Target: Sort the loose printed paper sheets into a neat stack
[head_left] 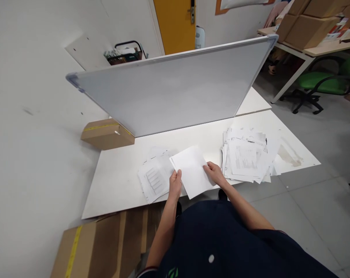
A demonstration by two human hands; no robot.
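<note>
A few white paper sheets (193, 172) are held up above the near edge of the white table, their visible face blank. My left hand (175, 183) grips their left edge, thumb on top, and my right hand (214, 173) pinches the right edge. Just left of the held sheets lies a loose spread of printed papers (155, 178), one with a table-like print. Over on the right side of the table sits a thicker, untidy stack of printed papers (246, 156). How many sheets I hold cannot be made out.
Behind the papers a large whiteboard (175, 88) stands on the white table (114, 185). A cardboard box (108, 135) is at the back left, and larger boxes (96, 243) are below. To the right are a green chair (322, 82) and a desk with boxes; a person is partly visible there.
</note>
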